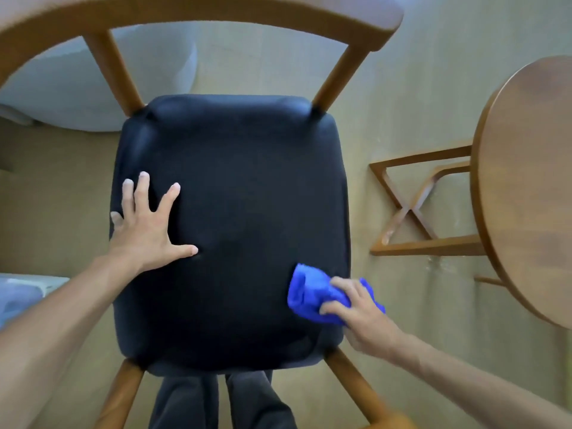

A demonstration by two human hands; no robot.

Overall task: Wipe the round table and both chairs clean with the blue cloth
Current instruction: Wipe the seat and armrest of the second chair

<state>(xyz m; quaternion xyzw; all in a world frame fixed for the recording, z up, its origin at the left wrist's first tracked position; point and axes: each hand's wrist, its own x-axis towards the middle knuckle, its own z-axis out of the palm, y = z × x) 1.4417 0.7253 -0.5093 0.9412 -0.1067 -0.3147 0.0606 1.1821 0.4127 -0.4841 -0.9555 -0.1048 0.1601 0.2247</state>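
A wooden chair with a dark padded seat (pixel 235 212) fills the middle of the view, its curved backrest (pixel 192 10) at the top. My left hand (pixel 145 227) lies flat with spread fingers on the seat's left side. My right hand (pixel 356 308) grips the bunched blue cloth (pixel 312 292) and holds it against the seat's near right corner. The round wooden table (pixel 532 187) stands at the right edge, partly cut off.
The table's crossed wooden base (pixel 411 212) sits on the beige floor between chair and tabletop. A pale rounded object (pixel 93 88) shows behind the backrest at upper left. A light blue and white item (pixel 21 295) lies at the left edge. My dark trousers (pixel 216 400) are below the seat.
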